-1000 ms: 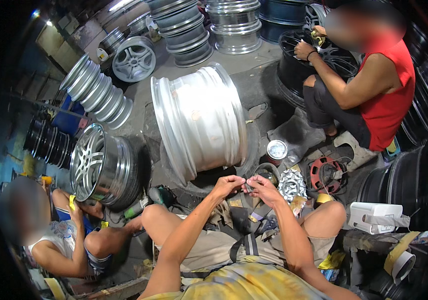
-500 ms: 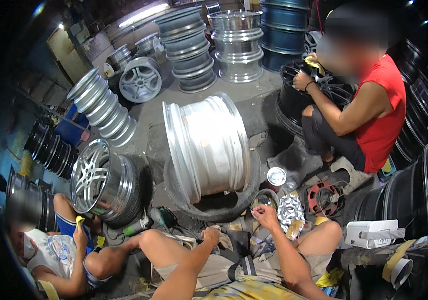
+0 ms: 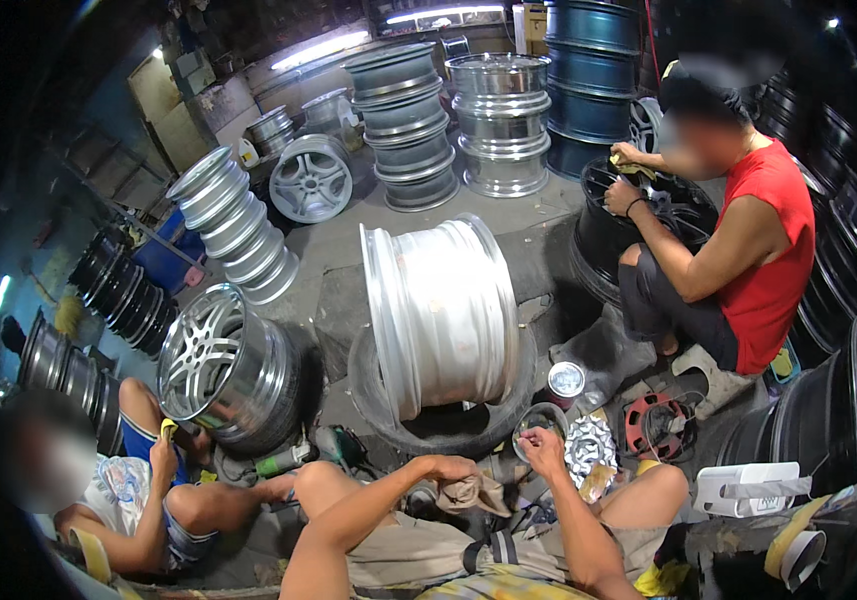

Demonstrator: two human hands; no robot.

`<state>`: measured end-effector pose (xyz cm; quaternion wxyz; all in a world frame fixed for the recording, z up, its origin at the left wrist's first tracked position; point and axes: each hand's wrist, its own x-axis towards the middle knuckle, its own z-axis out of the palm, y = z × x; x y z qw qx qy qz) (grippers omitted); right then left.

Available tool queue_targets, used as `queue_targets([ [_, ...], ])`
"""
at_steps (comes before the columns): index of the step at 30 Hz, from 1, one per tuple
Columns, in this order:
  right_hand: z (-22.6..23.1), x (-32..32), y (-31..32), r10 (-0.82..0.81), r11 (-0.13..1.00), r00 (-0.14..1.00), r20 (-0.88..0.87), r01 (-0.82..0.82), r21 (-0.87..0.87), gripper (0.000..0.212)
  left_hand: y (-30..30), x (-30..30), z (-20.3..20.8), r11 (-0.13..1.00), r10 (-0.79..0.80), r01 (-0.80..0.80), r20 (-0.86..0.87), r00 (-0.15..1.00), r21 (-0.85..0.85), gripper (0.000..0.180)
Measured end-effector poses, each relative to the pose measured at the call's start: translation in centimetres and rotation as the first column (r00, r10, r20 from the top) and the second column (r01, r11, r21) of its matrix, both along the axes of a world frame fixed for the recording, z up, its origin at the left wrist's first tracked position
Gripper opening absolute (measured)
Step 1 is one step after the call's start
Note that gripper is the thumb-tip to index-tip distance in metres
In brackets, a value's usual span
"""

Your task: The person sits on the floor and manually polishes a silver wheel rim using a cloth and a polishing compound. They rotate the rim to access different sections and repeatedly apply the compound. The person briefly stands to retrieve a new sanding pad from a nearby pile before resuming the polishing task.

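A large bare silver wheel rim [image 3: 439, 320] stands on its side in front of me, resting on a dark tyre [image 3: 379, 412]. My left hand [image 3: 452, 470] is closed on a tan cloth [image 3: 476, 494] that hangs between my knees. Over a small round container [image 3: 539, 418] at the foot of the tyre, my right hand [image 3: 546, 452] has its fingers pinched together; what they hold, if anything, is too small to make out. Beside that container are a lidded tin [image 3: 566, 380] and a crumpled silvery piece [image 3: 592, 446].
On my right a person in red [image 3: 769, 230] wipes a black rim [image 3: 589, 225]; at left another person [image 3: 124, 495] sits holding a yellow cloth. A polished spoked rim [image 3: 229, 365], a green power tool [image 3: 294, 460], a red cord reel [image 3: 657, 425] and stacked rims [image 3: 404, 130] surround me.
My left hand has drawn the tan cloth up and to the right. My right hand stays by the small container. The whole view has shifted, so things sit lower and further right.
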<state>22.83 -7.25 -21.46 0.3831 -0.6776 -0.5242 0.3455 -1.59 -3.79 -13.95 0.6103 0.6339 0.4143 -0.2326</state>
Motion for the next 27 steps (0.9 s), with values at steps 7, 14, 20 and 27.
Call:
queue_targets([
  [7, 3.4, 0.5, -0.1, -0.039, 0.983, 0.996, 0.074, 0.026, 0.179, 0.018, 2.2, -1.1, 13.7, 1.000, 0.025, -0.019, 0.478, 0.878, -0.016, 0.050],
  [14, 15.3, -2.1, 2.1, -0.021, 0.851, 0.993, 0.120, -0.045, 0.523, 0.024, 10.7, -8.0, 30.9, 0.067, 0.173, -0.686, 0.669, 0.723, 0.724, 0.028],
  [20, 22.0, -8.3, 10.5, 0.027, 0.669, 0.966, 0.257, -0.208, 0.713, 0.024, 23.9, -4.9, 24.6, -0.190, 0.595, -0.439, 0.459, 0.660, 0.878, 0.042],
  [27, 21.9, -11.4, 13.8, -0.074, 0.608, 0.927, 0.368, -0.251, 0.753, 0.021, 23.9, -4.8, 23.6, -0.268, 0.655, -0.650, 0.629, 0.419, 0.711, 0.056],
])
